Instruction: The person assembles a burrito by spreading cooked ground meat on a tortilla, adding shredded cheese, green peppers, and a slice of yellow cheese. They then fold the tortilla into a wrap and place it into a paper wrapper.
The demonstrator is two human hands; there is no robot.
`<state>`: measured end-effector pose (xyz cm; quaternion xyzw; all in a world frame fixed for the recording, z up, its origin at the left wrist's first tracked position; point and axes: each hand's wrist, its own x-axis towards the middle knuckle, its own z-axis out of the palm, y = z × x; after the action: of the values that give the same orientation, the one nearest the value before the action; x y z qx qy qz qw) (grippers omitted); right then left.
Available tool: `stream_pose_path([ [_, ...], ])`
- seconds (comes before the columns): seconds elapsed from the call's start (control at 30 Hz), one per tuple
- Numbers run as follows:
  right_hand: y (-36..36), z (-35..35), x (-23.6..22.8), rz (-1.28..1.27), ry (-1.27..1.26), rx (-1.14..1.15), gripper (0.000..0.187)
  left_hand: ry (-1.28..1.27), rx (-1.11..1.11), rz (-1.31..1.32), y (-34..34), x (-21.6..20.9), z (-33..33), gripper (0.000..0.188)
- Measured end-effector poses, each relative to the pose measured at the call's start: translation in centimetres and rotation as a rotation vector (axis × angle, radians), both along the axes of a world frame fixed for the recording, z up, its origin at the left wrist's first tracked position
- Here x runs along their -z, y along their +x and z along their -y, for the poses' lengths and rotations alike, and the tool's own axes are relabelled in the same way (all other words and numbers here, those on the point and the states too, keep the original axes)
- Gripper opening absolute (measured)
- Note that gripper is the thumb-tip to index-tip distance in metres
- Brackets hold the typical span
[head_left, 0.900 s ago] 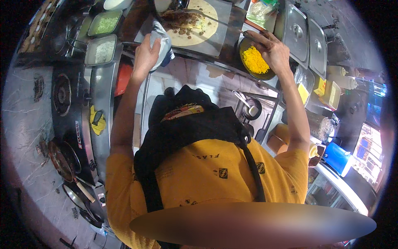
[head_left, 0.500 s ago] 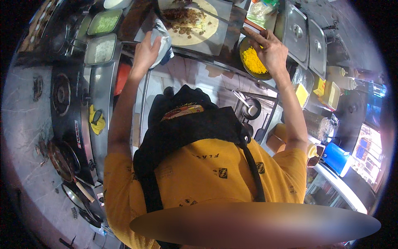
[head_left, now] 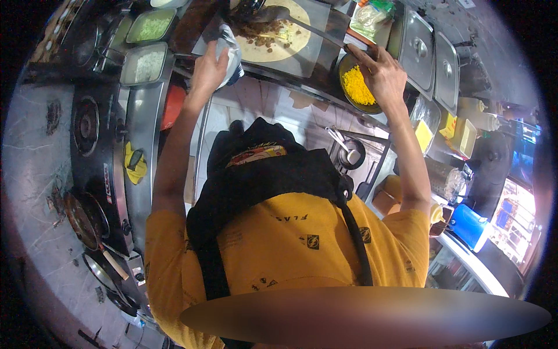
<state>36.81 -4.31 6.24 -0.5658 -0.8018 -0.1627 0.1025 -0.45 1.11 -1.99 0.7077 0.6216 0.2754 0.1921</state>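
My left hand (head_left: 209,71) is closed around a bunched white-and-blue cloth (head_left: 231,53). Just above the cloth, at the top edge, a dark pan (head_left: 246,8) is partly cut off; whether the cloth wraps its handle is hidden. My right hand (head_left: 385,74) grips the end of a long-handled spoon (head_left: 308,27). The spoon's dark bowl lies beside the pan, over a large flat tortilla (head_left: 295,45) on a paper sheet (head_left: 317,51). Browned ground meat (head_left: 268,38) with some pale yellow strips covers part of the tortilla. Below my right hand sits a bowl of yellow shreds (head_left: 356,86).
Trays of shredded greens (head_left: 150,27) and white bits (head_left: 143,65) stand at left, near a burner (head_left: 87,131). Lidded steel pans (head_left: 417,49) line the right, beside bagged vegetables (head_left: 367,20). Lower down are pans on a rack (head_left: 350,152) and a blue box (head_left: 469,227).
The pan has shifted up toward the top edge. The spoon's bowl has come up and left beside it, showing more of its handle. Both hands have moved only slightly.
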Motion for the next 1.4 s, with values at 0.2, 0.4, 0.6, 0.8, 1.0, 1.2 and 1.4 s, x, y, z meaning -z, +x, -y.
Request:
stream_pose_path([
  [0.2,0.7,1.1,-0.5,-0.029,-0.036,0.063,0.046,0.105,0.038,0.018,-0.3,0.6,0.0,0.038],
  [0.4,-0.3,0.6,-0.8,-0.131,0.035,0.051,0.046,0.098,0.040,-0.032,-0.1,-0.3,0.7,0.037],
  [0.6,-0.2,1.0,-0.1,-0.014,0.111,-0.021,0.048,0.134,0.031,-0.034,0.5,-0.7,1.2,0.037],
  [0.8,1.1,3.1,-0.3,-0.346,-0.213,0.236,0.041,0.112,-0.054,0.131,0.2,-1.0,1.1,0.042],
  [1.0,-1.9,2.6,-2.6,-1.201,-0.705,0.334,0.044,0.048,-0.193,0.409,-2.1,0.2,4.3,0.047],
  [1.2,-7.5,2.8,-3.4,-1.447,-1.092,0.239,0.046,-0.013,-0.150,0.727,-5.3,-4.4,15.7,0.033],
  [1.4,-17.5,0.7,-4.5,-1.228,-1.489,-0.025,0.044,-0.235,-0.812,1.019,-9.4,-8.7,25.8,0.039],
])
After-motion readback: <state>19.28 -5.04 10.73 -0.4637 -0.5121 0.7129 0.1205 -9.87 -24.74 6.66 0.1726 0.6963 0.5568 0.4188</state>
